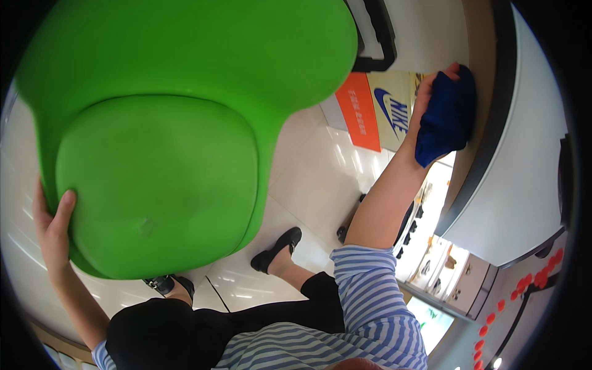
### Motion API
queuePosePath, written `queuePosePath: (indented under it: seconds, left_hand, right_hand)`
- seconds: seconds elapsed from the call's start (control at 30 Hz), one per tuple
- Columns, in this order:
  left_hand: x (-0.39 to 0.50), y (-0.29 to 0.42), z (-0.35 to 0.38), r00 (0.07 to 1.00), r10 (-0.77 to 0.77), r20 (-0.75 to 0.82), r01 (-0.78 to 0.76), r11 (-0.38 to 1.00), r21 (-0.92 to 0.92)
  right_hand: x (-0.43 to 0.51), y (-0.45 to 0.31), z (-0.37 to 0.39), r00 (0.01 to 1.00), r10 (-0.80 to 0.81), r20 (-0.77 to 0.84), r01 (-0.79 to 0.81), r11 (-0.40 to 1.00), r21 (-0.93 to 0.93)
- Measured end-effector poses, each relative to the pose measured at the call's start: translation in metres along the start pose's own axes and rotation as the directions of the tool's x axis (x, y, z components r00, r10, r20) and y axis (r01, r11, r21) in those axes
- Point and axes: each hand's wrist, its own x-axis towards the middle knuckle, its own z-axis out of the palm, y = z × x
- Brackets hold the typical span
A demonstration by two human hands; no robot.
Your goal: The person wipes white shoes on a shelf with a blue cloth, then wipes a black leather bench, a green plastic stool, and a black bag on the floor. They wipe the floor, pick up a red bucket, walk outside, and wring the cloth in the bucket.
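My left hand (pixel 56 229) grips the left edge of a green plastic chair (pixel 157 175), its thumb over the seat pad and its fingers around the outer side. The seat bears a small scuff near its front. Far out to the right, my right hand (pixel 428 99) holds a bunched dark blue cloth (pixel 445 115), which hides most of the fingers. That cloth lies against the brown side panel (pixel 481 92) of a white-topped counter or table.
An orange and pale yellow Nike shoebox (pixel 391 108) stands below the right forearm. A black metal frame (pixel 384 37) is beside the chair back. Lit shelves with shoes (pixel 439 273) are at the right. My feet in black loafers (pixel 280 247) stand on glossy floor tiles (pixel 300 185).
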Motion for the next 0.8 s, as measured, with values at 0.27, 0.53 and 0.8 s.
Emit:
queuePosePath:
  seconds: [0.27,0.53,0.8]
  left_hand:
    - [-0.006,0.019,0.031,0.989,0.129,0.065,-0.114,0.972,-0.203]
    - [0.001,0.031,0.04,0.981,0.183,0.068,-0.165,0.962,-0.216]
    - [-0.016,0.032,0.036,0.976,0.203,0.082,-0.191,0.973,-0.13]
  right_hand:
    - [0.122,0.064,0.039,0.831,0.27,0.486,-0.386,0.909,0.155]
    - [0.074,0.087,0.072,0.804,0.112,0.584,-0.045,0.991,-0.127]
    - [-0.049,0.061,0.042,0.97,0.083,0.228,0.139,0.582,-0.801]
